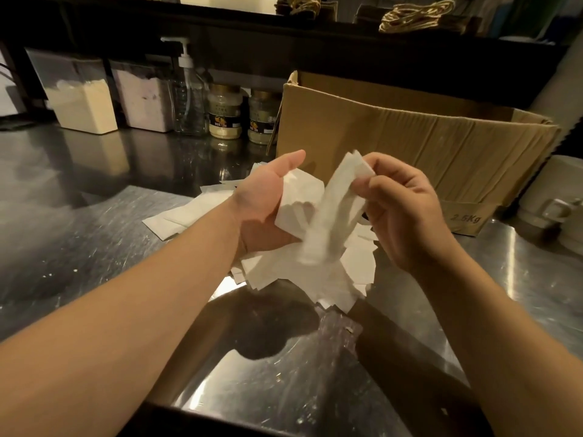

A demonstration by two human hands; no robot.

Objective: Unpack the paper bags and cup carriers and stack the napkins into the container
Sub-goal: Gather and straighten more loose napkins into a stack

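Note:
A loose heap of white napkins point(356, 263) lies on the steel counter point(94, 234) in front of me. My left hand point(268, 206) is palm up above the heap and holds a small bunch of napkins point(299, 197). My right hand point(400, 209) pinches a folded white napkin point(340, 197) by its upper end; its lower part is blurred. A brown cardboard box point(410, 143) with open flaps stands just behind both hands.
At the back left stand two clear bins of powder point(85, 102), a pump bottle point(189, 99) and two jars point(225, 115). A white container with a clasp point(555, 197) sits at the right edge. Paper bags with twine handles point(416, 14) lie on the dark shelf above.

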